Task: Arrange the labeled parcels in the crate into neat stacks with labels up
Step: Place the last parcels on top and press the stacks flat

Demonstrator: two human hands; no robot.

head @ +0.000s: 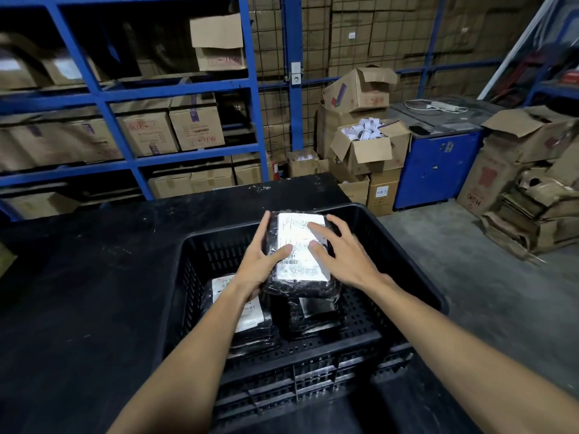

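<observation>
A black slotted crate (416,277) sits on a black table. Inside it, a black-wrapped parcel (299,245) with its white label facing up rests on top of a stack of similar parcels (313,314). My left hand (260,261) grips this top parcel along its left side, thumb on the label. My right hand (344,252) lies over its right side with fingers spread on the label and edge. Another stack of parcels (253,321), label up, sits at the crate's left and is partly hidden by my left forearm.
The black table (94,277) extends to the left and behind the crate. Blue shelving (125,95) with cardboard boxes stands behind. Open cardboard boxes (366,145), a blue cabinet (438,164) and flattened cartons (532,220) stand on the concrete floor to the right.
</observation>
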